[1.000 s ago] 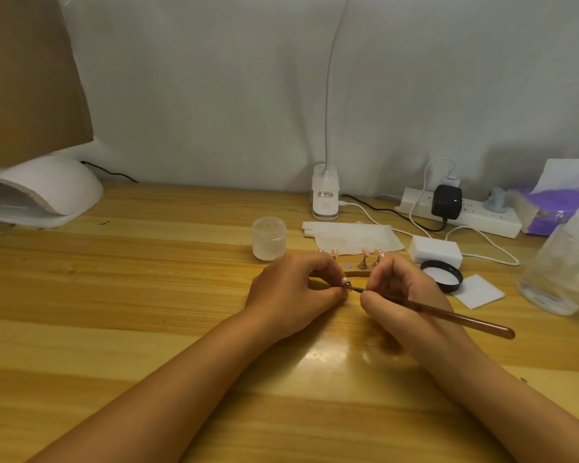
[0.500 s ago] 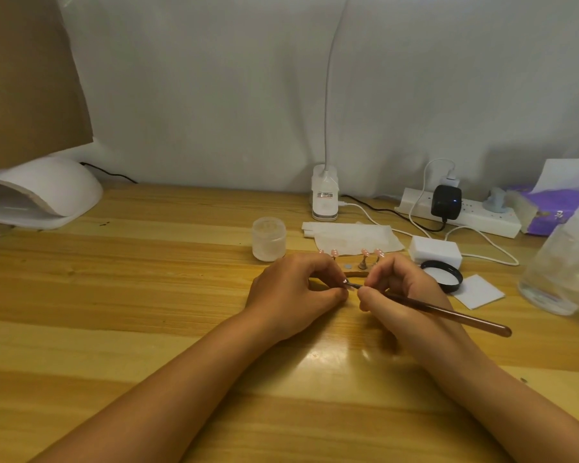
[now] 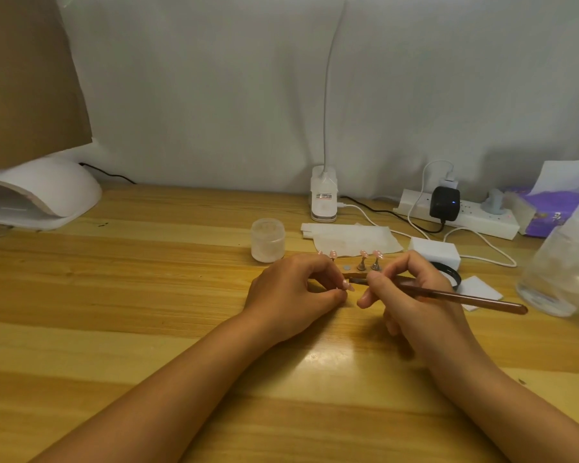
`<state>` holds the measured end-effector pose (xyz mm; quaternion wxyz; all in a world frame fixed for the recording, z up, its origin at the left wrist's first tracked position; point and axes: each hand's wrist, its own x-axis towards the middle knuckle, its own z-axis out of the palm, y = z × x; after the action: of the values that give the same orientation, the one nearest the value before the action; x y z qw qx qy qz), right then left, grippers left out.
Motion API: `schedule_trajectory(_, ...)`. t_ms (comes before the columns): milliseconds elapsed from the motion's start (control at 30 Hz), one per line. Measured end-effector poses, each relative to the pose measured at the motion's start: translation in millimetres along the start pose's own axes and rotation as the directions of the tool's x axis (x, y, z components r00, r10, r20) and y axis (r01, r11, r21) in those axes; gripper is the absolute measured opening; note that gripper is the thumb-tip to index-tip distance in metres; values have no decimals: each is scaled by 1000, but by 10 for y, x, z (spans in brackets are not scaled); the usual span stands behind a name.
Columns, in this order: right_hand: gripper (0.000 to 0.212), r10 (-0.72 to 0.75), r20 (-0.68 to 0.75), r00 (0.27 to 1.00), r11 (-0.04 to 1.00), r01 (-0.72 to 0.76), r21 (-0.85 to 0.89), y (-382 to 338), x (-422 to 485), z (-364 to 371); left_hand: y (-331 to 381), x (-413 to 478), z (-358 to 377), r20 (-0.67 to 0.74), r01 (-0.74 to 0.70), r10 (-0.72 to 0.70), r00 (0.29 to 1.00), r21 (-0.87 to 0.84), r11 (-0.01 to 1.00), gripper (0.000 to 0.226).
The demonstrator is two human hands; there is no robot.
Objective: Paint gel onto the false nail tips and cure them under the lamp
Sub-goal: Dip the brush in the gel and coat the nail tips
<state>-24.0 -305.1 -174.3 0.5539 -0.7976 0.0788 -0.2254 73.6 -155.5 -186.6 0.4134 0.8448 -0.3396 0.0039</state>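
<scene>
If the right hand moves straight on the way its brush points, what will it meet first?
Most likely the false nail tip pinched by the left hand; the brush in the right hand aims leftward at it, though depth is unclear.

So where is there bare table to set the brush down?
Bare wood runs from the curing lamp to the frosted jar and left of the left hand. Crowded: behind and right of the right hand, with nail stands, black lid, power strip and plastic bottle.
</scene>
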Motion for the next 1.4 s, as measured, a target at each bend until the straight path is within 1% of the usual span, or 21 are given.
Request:
schedule_trajectory(133,18,17,29,999,999,-18,27,-18,0,5,-2,7,0,-6,-1,1,1000,10,1000,11)
schedule_trajectory(233,18,20,41,999,1000,-20,2,-14,3,14,-5,13,1,-9,4,-4,1000,16,1000,12)
schedule_trajectory(433,10,35,8,999,996,-34,-86,33,28,5,7,8,2,3,-10,10,1000,18,1000,11)
schedule_trajectory(567,11,29,-24,999,998,-30,-54,39,16,-6,4,8,1,7,-9,8,1000,30,1000,12)
schedule_trajectory(700,16,14,35,999,1000,-14,15,1,13,-1,2,8,3,0,-9,9,1000,25,1000,12)
schedule_trajectory(800,13,10,66,998,999,-7,-45,21,24,14,-2,6,-1,0,-9,9,1000,35,999,12)
schedule_trajectory(933,10,32,41,999,997,-29,-75,49,29,-4,-7,6,5,2,-18,18,1000,34,999,10)
schedule_trajectory(1067,9,8,7,1000,991,-7,-131,40,22,1,-20,6,6,-5,-19,20,1000,17,1000,8)
schedule_trajectory(1167,10,17,-18,1000,995,-19,-93,28,27,-8,-17,6,7,-4,-19,19,1000,7,1000,8)
schedule_trajectory(1300,15,41,54,998,999,-42,12,2,13,-19,-25,5,4,-7,-12,12,1000,9,1000,9)
schedule_trajectory(1400,15,30,95,995,999,-28,-24,-5,13,-6,-15,11,8,-4,-11,11,1000,11,1000,12)
